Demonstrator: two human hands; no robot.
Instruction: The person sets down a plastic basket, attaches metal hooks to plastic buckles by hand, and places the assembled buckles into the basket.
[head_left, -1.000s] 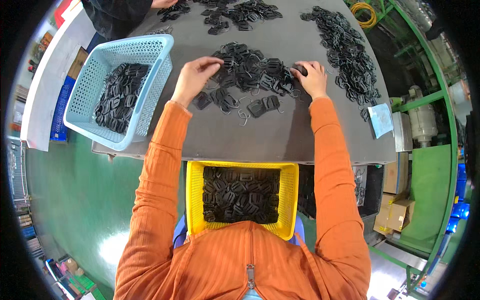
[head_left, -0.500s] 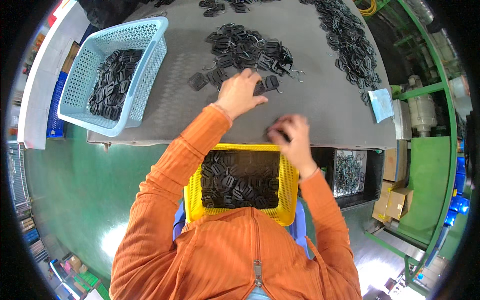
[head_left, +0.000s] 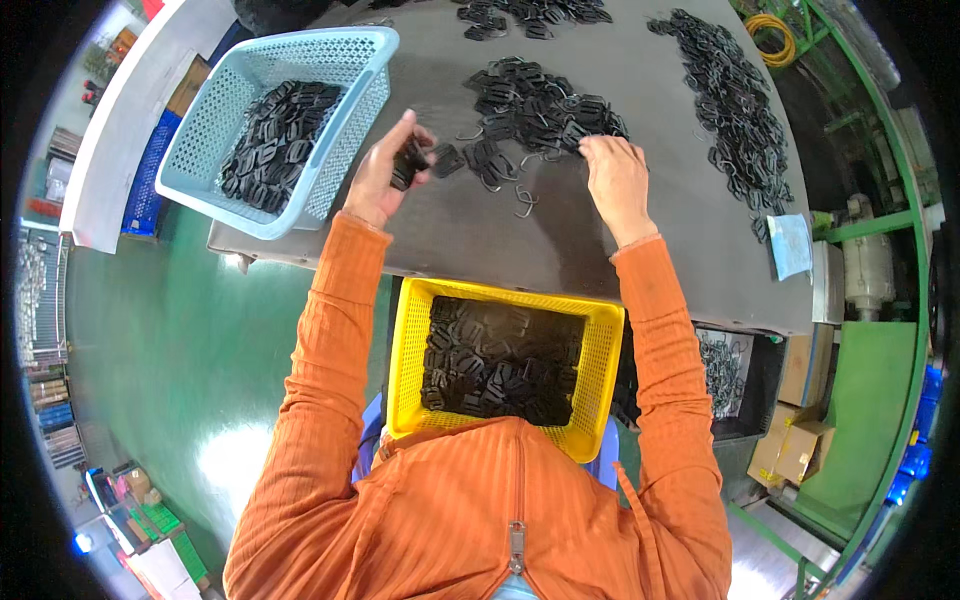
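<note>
My left hand (head_left: 385,172) is closed around a few black plastic buckles (head_left: 408,164), beside the right wall of the light blue basket (head_left: 335,170). At the front right of a heap of black buckles (head_left: 530,105), my right hand (head_left: 618,188) has its fingertips pinched on a buckle at the edge; the fingers partly cover it. Loose buckles (head_left: 488,160) lie between the hands. Silver wire hooks (head_left: 525,203) stick out of the heap and lie in front of it. Many buckles fill the bottom of the blue basket.
A yellow basket (head_left: 612,370) holding black buckles sits against my front, below the grey table's (head_left: 450,235) edge. Further right lie a long heap of black pieces (head_left: 735,110) and a light blue cloth-like sheet (head_left: 791,247). A black crate (head_left: 765,385) of metal hooks stands under the table.
My left hand has moved left from the heap towards the blue basket and now holds buckles. My right hand has gone from the table's front edge up to the heap. The view has shifted.
</note>
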